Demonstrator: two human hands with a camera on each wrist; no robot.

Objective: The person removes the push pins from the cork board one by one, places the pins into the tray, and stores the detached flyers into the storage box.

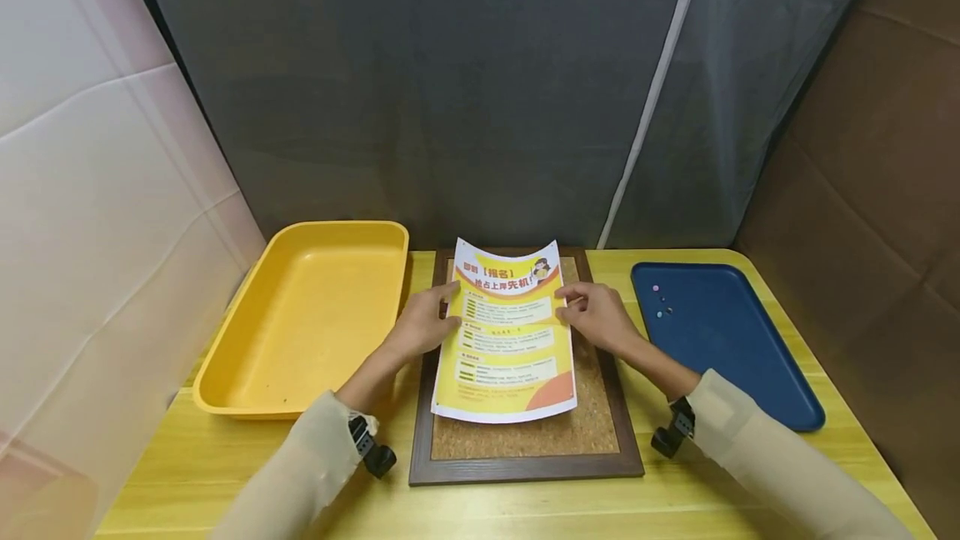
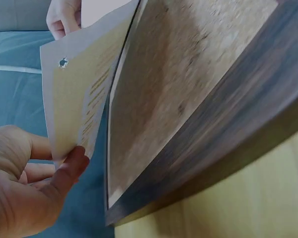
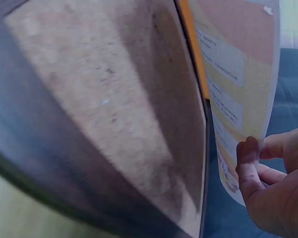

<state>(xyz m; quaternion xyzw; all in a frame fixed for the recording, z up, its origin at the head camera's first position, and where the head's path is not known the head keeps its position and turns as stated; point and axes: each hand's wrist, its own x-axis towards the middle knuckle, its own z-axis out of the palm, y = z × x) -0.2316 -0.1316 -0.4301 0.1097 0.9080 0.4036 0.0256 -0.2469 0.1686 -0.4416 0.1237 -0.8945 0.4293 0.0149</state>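
A yellow and white printed flyer is held by its two long sides above a cork board with a dark wooden frame. My left hand pinches the flyer's left edge between thumb and fingers. On the opposite edge my right hand pinches it the same way. The sheet bows slightly, its lower edge curving over the cork. In the left wrist view a small torn hole shows near one corner of the flyer. The right wrist view shows a gap between the flyer and the cork.
To the left stands a deep yellow tray. A shallow dark blue tray lies to the right, with several small pins near its upper left corner. All rest on a light wooden table, with a dark grey curtain behind.
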